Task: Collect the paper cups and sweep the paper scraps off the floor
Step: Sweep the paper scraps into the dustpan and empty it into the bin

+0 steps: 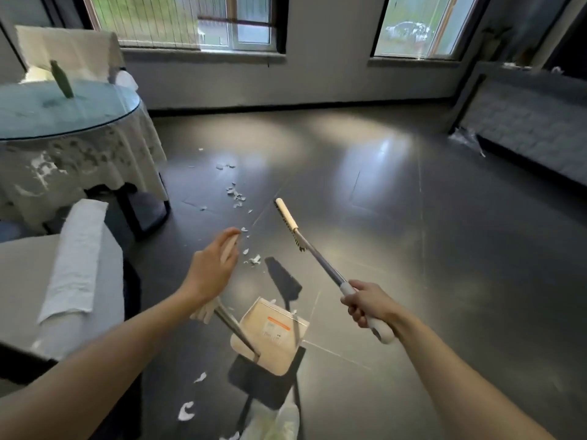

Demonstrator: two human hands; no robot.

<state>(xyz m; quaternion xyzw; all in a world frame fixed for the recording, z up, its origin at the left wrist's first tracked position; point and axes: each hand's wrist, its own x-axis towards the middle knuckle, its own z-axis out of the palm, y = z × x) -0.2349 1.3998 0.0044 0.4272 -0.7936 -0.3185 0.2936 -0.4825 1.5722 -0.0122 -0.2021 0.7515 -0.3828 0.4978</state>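
My right hand (368,304) grips the grey handle of a broom (320,265). Its cream head (286,214) hangs tilted above the dark floor. My left hand (216,265) holds the cream top of the long dustpan handle, and the pole (235,331) slants down to the beige dustpan (273,335) on the floor between my arms. White paper scraps lie in a loose trail: a cluster (236,195) ahead near the table, a few (254,258) just beyond my left hand, and larger bits (185,411) by my left forearm.
A round glass-topped table (63,122) with a lace cloth and a green bottle (62,79) stands at the left. A white-covered chair (63,281) is close at my left. A grey sofa (533,122) lines the right wall. Open floor lies ahead and right.
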